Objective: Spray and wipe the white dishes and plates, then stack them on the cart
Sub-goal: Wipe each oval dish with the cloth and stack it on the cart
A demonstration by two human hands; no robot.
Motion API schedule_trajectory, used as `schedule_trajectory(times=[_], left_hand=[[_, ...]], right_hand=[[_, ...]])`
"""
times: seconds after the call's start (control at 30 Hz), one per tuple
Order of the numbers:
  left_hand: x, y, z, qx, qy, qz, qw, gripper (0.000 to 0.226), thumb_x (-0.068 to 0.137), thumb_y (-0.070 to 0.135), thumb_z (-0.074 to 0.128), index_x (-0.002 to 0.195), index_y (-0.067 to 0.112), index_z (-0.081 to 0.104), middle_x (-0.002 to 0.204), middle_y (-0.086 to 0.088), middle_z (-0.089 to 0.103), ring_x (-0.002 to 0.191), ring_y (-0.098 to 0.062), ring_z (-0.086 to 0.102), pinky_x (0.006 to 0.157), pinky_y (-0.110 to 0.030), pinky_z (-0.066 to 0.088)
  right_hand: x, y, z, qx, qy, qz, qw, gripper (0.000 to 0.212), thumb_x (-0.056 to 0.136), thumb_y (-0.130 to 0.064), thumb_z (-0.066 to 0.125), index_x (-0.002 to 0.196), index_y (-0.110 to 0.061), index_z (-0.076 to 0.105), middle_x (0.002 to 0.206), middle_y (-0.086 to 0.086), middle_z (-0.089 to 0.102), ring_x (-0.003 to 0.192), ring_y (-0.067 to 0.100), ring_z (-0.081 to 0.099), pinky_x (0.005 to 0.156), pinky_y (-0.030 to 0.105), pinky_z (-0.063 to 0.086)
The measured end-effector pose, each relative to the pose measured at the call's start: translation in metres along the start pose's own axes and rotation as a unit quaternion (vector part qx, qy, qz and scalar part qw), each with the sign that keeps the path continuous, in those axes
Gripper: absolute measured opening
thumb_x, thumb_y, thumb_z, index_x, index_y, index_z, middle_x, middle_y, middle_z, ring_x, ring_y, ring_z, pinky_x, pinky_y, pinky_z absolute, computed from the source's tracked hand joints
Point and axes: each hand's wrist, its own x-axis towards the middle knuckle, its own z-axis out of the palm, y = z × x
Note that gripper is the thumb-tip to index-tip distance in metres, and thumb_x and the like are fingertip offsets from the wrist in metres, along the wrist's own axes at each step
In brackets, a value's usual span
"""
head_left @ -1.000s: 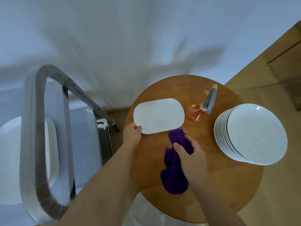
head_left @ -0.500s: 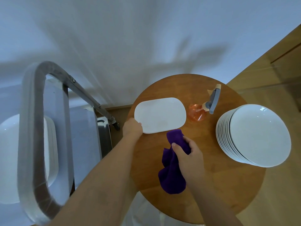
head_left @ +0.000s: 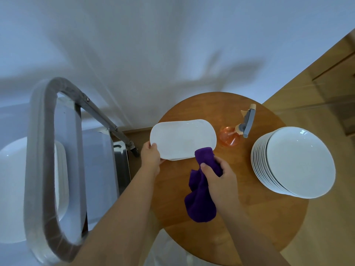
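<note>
A white oblong dish [head_left: 182, 138] is over the round wooden table [head_left: 249, 217], its near-left edge gripped by my left hand [head_left: 151, 153] and tilted slightly up. My right hand [head_left: 219, 177] is shut on a purple cloth [head_left: 200, 200], whose top end touches the dish's near-right edge. An orange spray bottle [head_left: 231, 138] with a grey trigger stands right of the dish. A stack of several round white plates [head_left: 295, 162] sits at the table's right side. More white dishes [head_left: 13, 189] lie on the cart at the left.
The cart's grey looped handle [head_left: 40, 169] rises at the left, with a metal strut and a steel tray edge [head_left: 122, 164] beside the table. A white wall stands behind the table and wood flooring lies to the right.
My left hand has tipped the oblong dish's near edge up off the table. My right hand has brought the purple cloth up against the dish's near-right edge.
</note>
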Motion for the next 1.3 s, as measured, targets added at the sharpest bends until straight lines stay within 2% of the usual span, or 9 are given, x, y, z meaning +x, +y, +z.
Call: schedule_trajectory(times=[0.2,0.33,0.4,0.5,0.6,0.73,0.93,1.1,1.3], left_hand=[[-0.024,0.011,-0.001,-0.061,0.006,0.004,0.998,0.036,0.102,0.035,0.037,0.137,0.025,0.038,0.116,0.004,0.049,0.095,-0.014,0.052,0.067,-0.027,0.053],[-0.057,0.030,-0.009,-0.136,0.007,-0.014,0.991,0.025,0.100,0.042,0.040,0.119,0.029,0.049,0.106,0.004,0.059,0.100,-0.018,0.058,0.081,-0.033,0.055],[-0.081,0.038,-0.013,-0.172,-0.013,-0.019,0.985,0.021,0.099,0.042,0.043,0.112,0.029,0.053,0.106,0.003,0.063,0.100,-0.020,0.061,0.081,-0.038,0.056],[-0.123,0.044,-0.014,-0.191,-0.034,-0.004,0.981,0.026,0.098,0.042,0.044,0.114,0.028,0.058,0.107,0.001,0.067,0.098,-0.022,0.064,0.074,-0.037,0.059],[-0.166,0.044,-0.010,-0.192,-0.037,0.009,0.981,0.016,0.097,0.041,0.046,0.101,0.032,0.059,0.102,0.003,0.067,0.094,-0.019,0.064,0.066,-0.031,0.059],[-0.211,0.040,-0.007,-0.202,-0.024,0.006,0.979,0.022,0.095,0.041,0.050,0.111,0.029,0.060,0.104,0.002,0.067,0.096,-0.019,0.063,0.076,-0.035,0.058],[-0.257,0.044,-0.004,-0.252,-0.019,0.035,0.967,0.016,0.095,0.047,0.048,0.102,0.034,0.055,0.101,0.005,0.066,0.091,-0.018,0.064,0.074,-0.033,0.057],[-0.285,0.045,0.003,-0.291,-0.031,0.057,0.954,0.019,0.096,0.043,0.049,0.108,0.031,0.057,0.094,0.007,0.067,0.084,-0.015,0.064,0.064,-0.028,0.057],[-0.299,0.044,0.010,-0.284,-0.074,0.104,0.950,0.024,0.096,0.044,0.047,0.116,0.032,0.055,0.114,0.003,0.063,0.107,-0.020,0.058,0.102,-0.044,0.045]], right_hand=[[-0.002,-0.008,-0.013,0.019,0.013,-0.042,0.999,0.035,0.089,-0.025,0.061,0.122,-0.026,0.049,0.107,-0.006,0.061,0.097,0.014,0.059,0.085,0.037,0.053],[-0.003,-0.024,-0.034,0.079,0.055,-0.057,0.994,0.004,0.094,-0.030,0.050,0.096,-0.031,0.053,0.083,-0.009,0.062,0.072,0.003,0.062,0.057,0.017,0.049],[-0.004,-0.034,-0.049,0.094,0.113,-0.071,0.987,0.014,0.097,-0.033,0.043,0.086,-0.031,0.053,0.074,-0.010,0.060,0.065,0.003,0.060,0.050,0.015,0.042],[-0.010,-0.045,-0.068,0.116,0.146,-0.077,0.979,0.017,0.097,-0.036,0.041,0.089,-0.030,0.055,0.078,-0.007,0.060,0.075,0.012,0.059,0.058,0.025,0.042],[-0.018,-0.054,-0.082,0.075,0.100,-0.037,0.991,0.034,0.094,-0.040,0.042,0.126,-0.029,0.049,0.122,0.001,0.057,0.110,0.025,0.055,0.086,0.044,0.048],[-0.035,-0.072,-0.110,-0.164,-0.019,-0.053,0.985,0.071,0.089,-0.058,0.043,0.147,-0.039,0.006,0.157,-0.011,0.005,0.144,0.027,-0.001,0.113,0.058,0.011],[-0.077,-0.057,-0.142,-0.408,0.033,-0.308,0.859,0.077,0.084,-0.067,0.038,0.148,-0.029,0.017,0.157,-0.004,0.014,0.144,0.019,0.008,0.115,0.039,0.012],[-0.070,-0.054,-0.153,-0.437,0.111,-0.326,0.831,0.058,0.098,-0.045,0.028,0.149,-0.018,0.019,0.157,-0.001,0.014,0.144,0.017,0.006,0.114,0.029,0.010],[-0.060,-0.067,-0.152,-0.499,0.087,-0.334,0.795,0.048,0.102,-0.028,0.019,0.148,-0.016,0.019,0.157,-0.001,0.013,0.144,0.015,0.008,0.113,0.029,0.013]])
